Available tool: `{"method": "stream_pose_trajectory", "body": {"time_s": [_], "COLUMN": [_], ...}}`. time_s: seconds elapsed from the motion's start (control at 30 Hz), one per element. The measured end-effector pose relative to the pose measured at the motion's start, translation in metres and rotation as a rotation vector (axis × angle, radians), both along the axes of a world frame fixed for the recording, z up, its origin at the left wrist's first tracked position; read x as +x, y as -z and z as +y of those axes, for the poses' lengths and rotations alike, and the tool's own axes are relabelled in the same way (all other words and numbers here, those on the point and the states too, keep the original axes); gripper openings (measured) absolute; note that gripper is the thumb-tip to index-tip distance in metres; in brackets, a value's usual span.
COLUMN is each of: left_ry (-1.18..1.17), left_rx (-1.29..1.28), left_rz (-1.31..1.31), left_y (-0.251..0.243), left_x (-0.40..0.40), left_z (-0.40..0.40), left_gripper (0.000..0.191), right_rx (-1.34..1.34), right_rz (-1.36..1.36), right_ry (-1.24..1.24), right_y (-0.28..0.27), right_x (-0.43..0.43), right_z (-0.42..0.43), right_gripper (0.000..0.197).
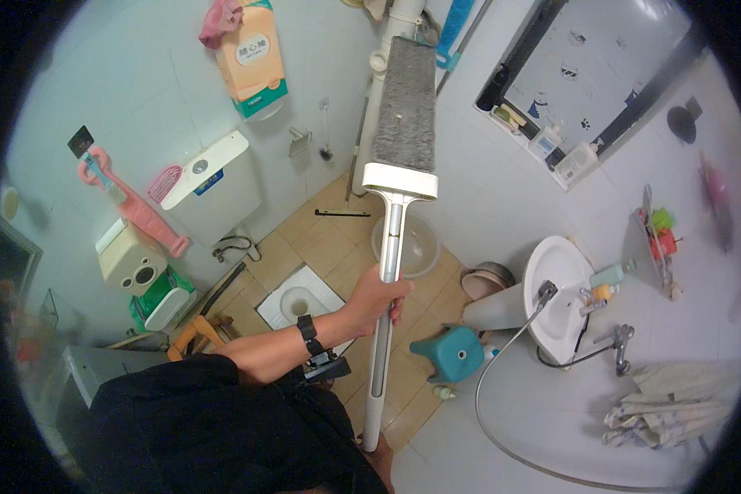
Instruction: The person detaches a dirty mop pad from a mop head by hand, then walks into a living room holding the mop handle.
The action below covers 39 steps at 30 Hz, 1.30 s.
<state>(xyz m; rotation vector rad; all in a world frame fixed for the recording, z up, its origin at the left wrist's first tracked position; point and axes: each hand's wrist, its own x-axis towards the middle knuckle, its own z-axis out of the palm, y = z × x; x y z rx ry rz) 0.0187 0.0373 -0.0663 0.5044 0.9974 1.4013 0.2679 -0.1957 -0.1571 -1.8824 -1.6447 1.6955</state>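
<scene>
My left hand (378, 301), with a black band at the wrist, is wrapped around the middle of the white and grey handle of a flat mop (395, 234). The mop's long grey plush pad (406, 105) points away from me, towards the top of the view. At the handle's lower end, my right hand (380, 456) closes around the white grip, partly hidden by the handle and my black clothing. A white squeeze collar sits between pad and handle. Behind the handle, a translucent basin (421, 247) rests on the tiled floor.
A squat toilet (299, 302) is set in the floor, left of the handle. Right of it stand a teal stool (456, 355) and a white pedestal sink (549, 272) with a shower hose (491, 426). A floor squeegee (343, 213) and white pipe (376, 92) occupy the corner.
</scene>
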Motion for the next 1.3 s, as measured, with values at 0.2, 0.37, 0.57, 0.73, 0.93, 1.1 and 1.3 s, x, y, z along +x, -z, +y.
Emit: {"method": "stream_pose_trajectory", "body": {"time_s": [0.2, 0.37, 0.57, 0.73, 0.93, 1.1, 1.3], "left_ry": [-0.023, -0.036, -0.005, -0.036, -0.057, -0.045, 0.042], "left_rx": [-0.009, -0.016, -0.008, 0.012, -0.004, 0.019, 0.013], "left_rz": [0.023, 0.054, 0.077, 0.009, 0.084, 0.082, 0.016], "left_y": [-0.009, -0.008, -0.009, -0.01, -0.027, -0.019, -0.012], "left_x": [0.0, 0.003, 0.0, -0.024, -0.018, -0.009, 0.005], "left_z": [0.001, 0.0, 0.006, 0.03, 0.024, 0.014, -0.014], "left_gripper": [0.026, 0.024, 0.02, 0.019, 0.023, 0.022, 0.022], "right_rx": [0.036, 0.071, 0.102, 0.126, -0.018, -0.02, 0.095], "right_rz": [-0.075, -0.233, -0.113, -0.031, 0.198, 0.056, 0.24], "right_ry": [0.032, 0.122, 0.161, 0.151, 0.23, -0.167, -0.259], "right_y": [-0.001, 0.034, 0.036, 0.045, 0.054, 0.018, -0.041], "right_x": [-0.006, 0.003, 0.007, 0.018, 0.025, 0.034, 0.027], "right_z": [0.0, -0.022, -0.026, -0.034, -0.036, -0.001, 0.094], "right_gripper": [0.049, 0.049, 0.042, 0.036, 0.028, 0.04, 0.05]}}
